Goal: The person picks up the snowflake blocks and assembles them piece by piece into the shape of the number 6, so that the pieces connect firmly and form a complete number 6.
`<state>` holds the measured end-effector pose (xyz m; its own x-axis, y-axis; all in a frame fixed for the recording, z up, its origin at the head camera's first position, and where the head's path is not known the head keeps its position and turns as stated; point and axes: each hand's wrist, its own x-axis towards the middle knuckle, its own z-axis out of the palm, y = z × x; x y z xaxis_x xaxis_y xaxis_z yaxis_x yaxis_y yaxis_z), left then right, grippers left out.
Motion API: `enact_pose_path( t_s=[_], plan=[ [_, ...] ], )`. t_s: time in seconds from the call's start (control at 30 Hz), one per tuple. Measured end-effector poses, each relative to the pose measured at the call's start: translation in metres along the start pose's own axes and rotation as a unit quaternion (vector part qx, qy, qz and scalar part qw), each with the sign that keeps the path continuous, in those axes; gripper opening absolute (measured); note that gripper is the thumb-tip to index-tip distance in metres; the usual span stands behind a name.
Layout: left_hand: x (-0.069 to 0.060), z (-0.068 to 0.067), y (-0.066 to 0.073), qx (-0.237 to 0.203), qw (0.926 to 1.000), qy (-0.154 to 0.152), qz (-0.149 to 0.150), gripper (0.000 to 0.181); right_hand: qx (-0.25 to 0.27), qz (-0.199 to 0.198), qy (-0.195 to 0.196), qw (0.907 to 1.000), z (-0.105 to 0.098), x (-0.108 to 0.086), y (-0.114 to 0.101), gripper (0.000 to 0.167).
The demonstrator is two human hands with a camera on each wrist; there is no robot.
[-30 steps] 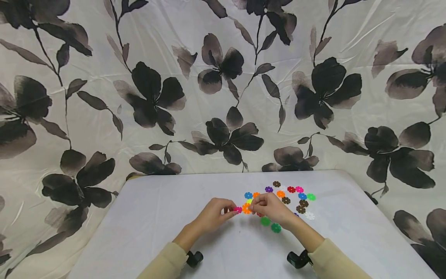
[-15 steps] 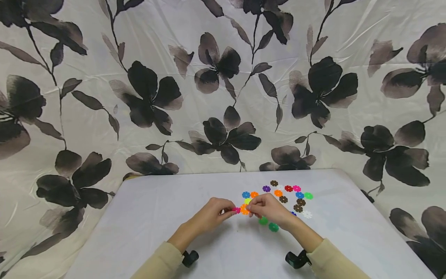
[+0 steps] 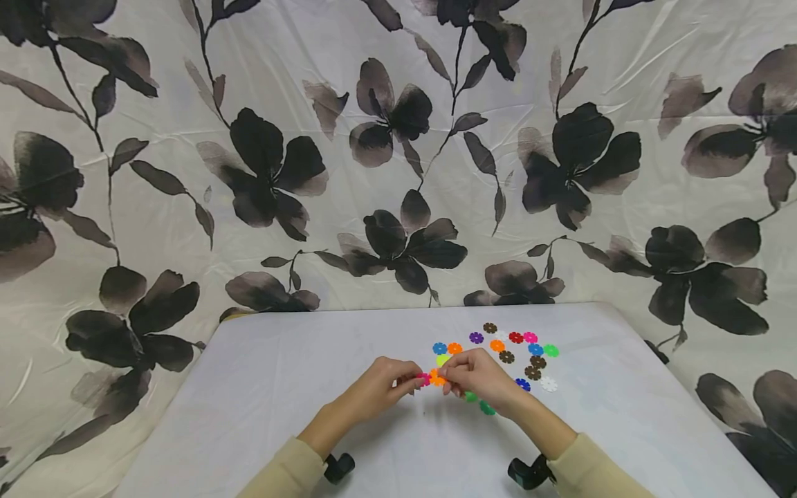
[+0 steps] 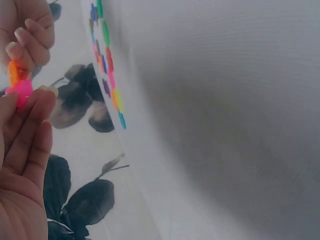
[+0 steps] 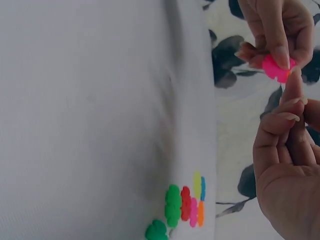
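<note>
In the head view my left hand (image 3: 381, 385) pinches a pink flower-shaped plastic disc (image 4: 21, 91) between thumb and fingers. An orange flower-shaped disc (image 3: 436, 377) meets its edge, pinched by my right hand (image 3: 486, 377). Both discs are held above the white table, edge against edge; whether they are slotted together I cannot tell. From the right wrist view, the pink disc (image 5: 276, 68) shows nearly face-on, while the right fingertips hide most of the orange one.
Several loose flower discs lie on the white table (image 3: 280, 387) behind and right of my hands, among them a yellow (image 3: 443, 360), a blue (image 3: 522, 384), a white (image 3: 548, 384) and a green disc (image 3: 488, 408). A flower-printed cloth (image 3: 398, 173) hangs behind the table.
Both hands have come slightly lower in the head view, still holding the pink and orange discs together. A dark blue disc beside the right hand now shows more fully.
</note>
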<state>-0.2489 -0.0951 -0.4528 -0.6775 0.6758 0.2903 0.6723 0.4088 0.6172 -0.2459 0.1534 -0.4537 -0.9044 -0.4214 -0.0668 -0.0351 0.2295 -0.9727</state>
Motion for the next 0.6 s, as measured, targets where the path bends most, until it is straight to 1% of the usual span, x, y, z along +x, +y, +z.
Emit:
enact_pose_path(
  t_s=[0.13, 0.3, 0.47, 0.6],
  plan=[
    [-0.003, 0.000, 0.002, -0.005, 0.9998, 0.011, 0.013, 0.011, 0.017, -0.003, 0.010, 0.9998, 0.006, -0.003, -0.001, 0.021],
    [-0.007, -0.002, 0.005, -0.007, 0.9998, 0.003, 0.016, 0.007, 0.029, -0.015, -0.003, 0.9995, 0.012, -0.006, -0.003, 0.019],
    [-0.008, -0.001, 0.005, -0.010, 0.9997, 0.003, 0.022, 0.008, 0.027, -0.012, -0.006, 0.9996, 0.012, -0.006, -0.003, 0.019],
    [-0.005, 0.001, 0.005, -0.016, 0.9994, 0.009, 0.030, 0.007, 0.006, -0.011, 0.002, 0.9999, 0.010, -0.008, -0.006, 0.019]
  ],
)
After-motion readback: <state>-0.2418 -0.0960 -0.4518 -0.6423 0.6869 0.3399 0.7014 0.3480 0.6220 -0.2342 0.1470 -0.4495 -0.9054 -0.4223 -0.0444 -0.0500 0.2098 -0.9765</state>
